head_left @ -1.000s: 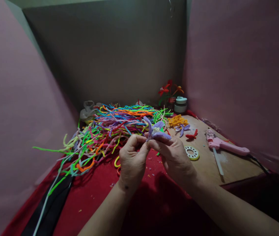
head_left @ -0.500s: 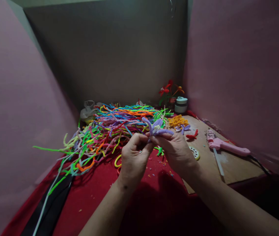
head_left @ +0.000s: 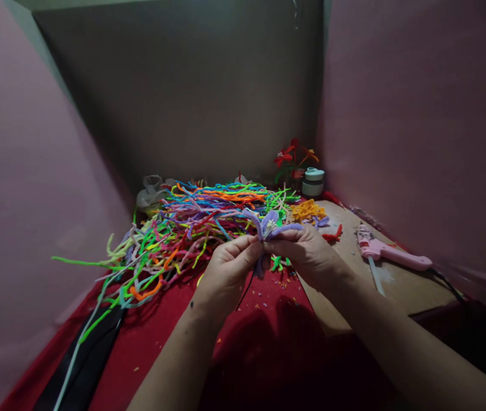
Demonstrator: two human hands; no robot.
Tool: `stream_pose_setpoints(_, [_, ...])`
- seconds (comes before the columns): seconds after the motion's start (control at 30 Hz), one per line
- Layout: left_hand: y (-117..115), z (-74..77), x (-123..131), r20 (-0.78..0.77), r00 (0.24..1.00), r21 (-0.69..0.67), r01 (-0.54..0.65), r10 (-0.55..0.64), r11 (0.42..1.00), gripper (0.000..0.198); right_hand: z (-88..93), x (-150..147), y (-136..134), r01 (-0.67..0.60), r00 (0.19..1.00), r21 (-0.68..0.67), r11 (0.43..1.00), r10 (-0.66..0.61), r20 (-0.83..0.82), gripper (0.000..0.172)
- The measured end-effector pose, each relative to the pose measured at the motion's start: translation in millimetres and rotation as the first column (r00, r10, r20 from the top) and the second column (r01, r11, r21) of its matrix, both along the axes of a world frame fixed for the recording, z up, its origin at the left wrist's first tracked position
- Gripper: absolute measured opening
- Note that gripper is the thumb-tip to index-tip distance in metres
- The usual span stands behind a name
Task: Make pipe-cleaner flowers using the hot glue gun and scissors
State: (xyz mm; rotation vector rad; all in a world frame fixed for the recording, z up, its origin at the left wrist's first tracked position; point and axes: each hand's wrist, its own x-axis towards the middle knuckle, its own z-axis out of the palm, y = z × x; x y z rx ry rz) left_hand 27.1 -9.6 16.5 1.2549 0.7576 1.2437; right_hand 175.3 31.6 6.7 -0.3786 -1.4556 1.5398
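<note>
A lavender pipe-cleaner flower point(head_left: 270, 220) with pale stamens at its centre is held between both hands, above the red cloth. My left hand point(head_left: 231, 268) pinches its base from the left, thumb and forefinger together. From the right, my right hand point(head_left: 318, 254) grips the base and a petal with closed fingers. One petal hangs below the fingertips, and a thin dark stem slants down beside my left hand. The fingers hide the join of petals and stem.
A heap of colourful pipe cleaners point(head_left: 191, 222) lies beyond my left hand. On the cardboard point(head_left: 401, 285) at right rests a pink glue gun point(head_left: 392, 254), near orange pieces point(head_left: 307, 211). Red flowers point(head_left: 286, 157) and a lidded jar point(head_left: 313, 181) stand behind. Pink sheets point(head_left: 418, 125) flank the table.
Both hands have shifted their grip at the flower's base, and my left hand has turned and moved slightly left. A hanging petal and dark stem now show beneath the fingers.
</note>
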Motion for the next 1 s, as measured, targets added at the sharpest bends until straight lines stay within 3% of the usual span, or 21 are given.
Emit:
stream_pose_setpoints(0.13, [-0.1,0.8,-1.4,0.007,0.999,0.008,0.031,-0.031,0.999,0.02,5.1,4.9,5.7,-0.078,0.996,0.054,0.995,0.075,0.052,0.018])
stream_pose_setpoints(0.37, [0.7,-1.6,6.1,0.065,0.992,0.019,-0.108,0.107,0.994,0.019,6.4,0.8,5.2,-0.094,0.996,-0.032,0.995,0.094,0.011,0.01])
stream_pose_setpoints(0.5, [0.0,-3.9,7.5,0.066,0.983,0.037,-0.173,0.17,0.984,0.02,2.6,-2.5,0.0,-0.105,0.994,-0.087,0.991,0.103,-0.029,0.015])
stream_pose_setpoints(0.63, [0.8,-2.6,4.3,0.085,0.959,0.114,-0.278,0.27,0.954,0.022,6.4,17.3,1.5,0.041,0.996,-0.141,0.989,-0.029,0.086,0.026])
stream_pose_setpoints(0.7, [1.4,-1.0,2.4,0.104,0.934,0.136,-0.354,0.342,0.925,0.02,14.4,38.4,9.5,0.222,0.953,-0.02,0.975,-0.212,0.214,0.022])
stream_pose_setpoints(0.73, [1.5,-0.3,1.8,0.114,0.919,0.146,-0.391,0.377,0.909,0.019,19.8,50.2,15.8,0.337,0.893,0.088,0.937,-0.348,0.286,0.02])
stream_pose_setpoints(0.8, [1.3,0.6,1.2,0.115,0.89,0.177,-0.455,0.441,0.873,0.017,31.1,72.2,32.1,0.527,0.648,0.331,0.783,-0.622,0.44,0.019])
stream_pose_setpoints(0.87, [0.8,0.6,1.4,0.107,0.865,0.212,-0.502,0.491,0.839,0.016,39.8,87.8,51.2,0.489,0.316,0.57,0.66,-0.744,0.589,0.016])
stream_pose_setpoints(0.93, [0.8,-0.1,1.6,0.105,0.844,0.236,-0.534,0.525,0.812,0.016,42.5,94.7,70.0,0.313,0.027,0.668,0.675,-0.709,0.704,0.021])
stream_pose_setpoints(1.0, [1.7,-1.1,1.3,0.1,0.838,0.25,-0.542,0.536,0.802,0.016,38.9,94.5,86.7,0.202,-0.143,0.635,0.745,-0.619,0.772,0.022])
